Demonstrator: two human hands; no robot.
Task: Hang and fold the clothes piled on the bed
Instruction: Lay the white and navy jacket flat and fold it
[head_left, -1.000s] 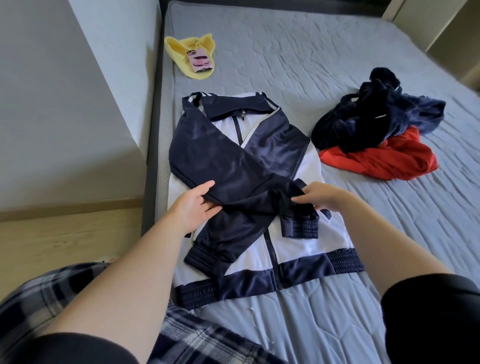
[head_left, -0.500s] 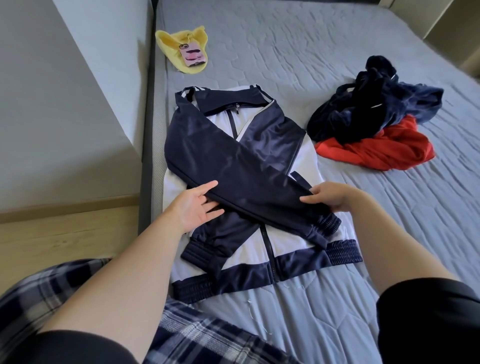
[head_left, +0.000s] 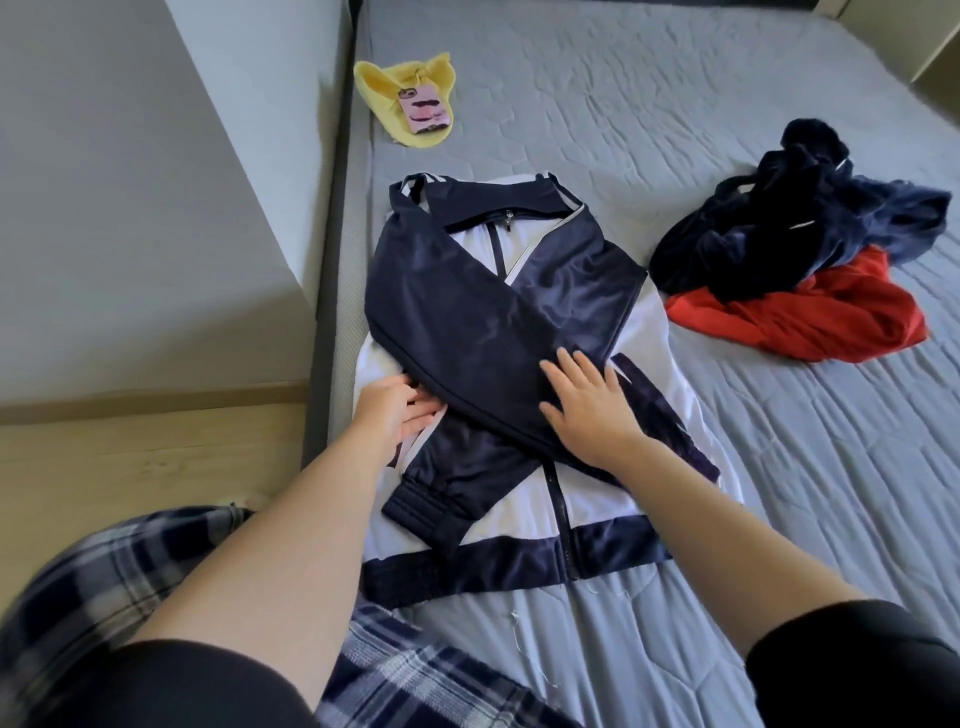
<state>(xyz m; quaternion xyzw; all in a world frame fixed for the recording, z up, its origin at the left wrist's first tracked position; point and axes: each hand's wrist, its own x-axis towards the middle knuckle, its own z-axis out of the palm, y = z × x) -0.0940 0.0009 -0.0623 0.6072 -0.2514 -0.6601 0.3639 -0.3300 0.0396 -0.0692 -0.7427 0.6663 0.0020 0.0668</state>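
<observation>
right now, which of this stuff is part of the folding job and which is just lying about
Part of the job:
- navy-and-white jacket, touched by left hand and right hand
- dark clothes pile
- red garment partly under that pile

Lying about:
- phone
- yellow cloth under it

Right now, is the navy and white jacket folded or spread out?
Partly folded: the track jacket lies flat on the bed, both navy sleeves crossed over its front, body not yet folded.
</observation>
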